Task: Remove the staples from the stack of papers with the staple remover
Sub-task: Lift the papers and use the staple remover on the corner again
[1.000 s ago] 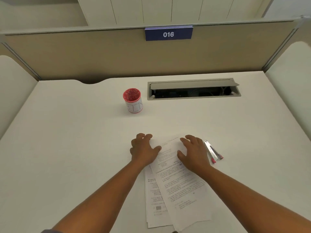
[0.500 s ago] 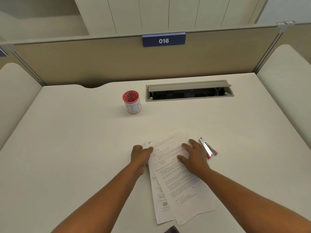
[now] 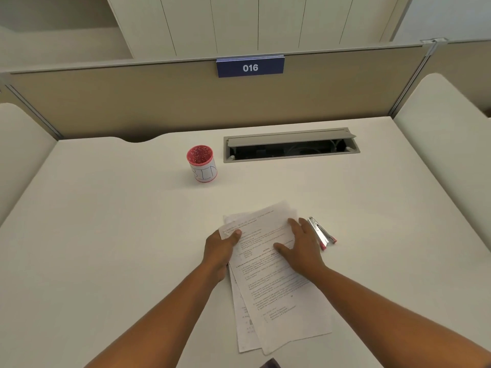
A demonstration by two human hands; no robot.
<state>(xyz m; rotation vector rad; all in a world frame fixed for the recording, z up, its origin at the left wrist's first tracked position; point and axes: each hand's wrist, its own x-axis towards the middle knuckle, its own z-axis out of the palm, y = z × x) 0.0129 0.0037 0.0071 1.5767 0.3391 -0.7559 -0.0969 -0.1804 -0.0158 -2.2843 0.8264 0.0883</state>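
White printed stack of papers [image 3: 276, 282] lies fanned, sheets askew.

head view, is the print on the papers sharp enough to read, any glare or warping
Head view: print on the papers is too soft and small to read; lighting is even, without glare on the desk; wide-angle warping bows the partition; the sign reads 016 clearly.

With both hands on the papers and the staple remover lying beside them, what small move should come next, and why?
Probably the right hand should slide right and pick up the staple remover. It lies untouched on the desk just beside that hand's fingers, while the left hand already pinches the top left corner of the papers, so they are held.
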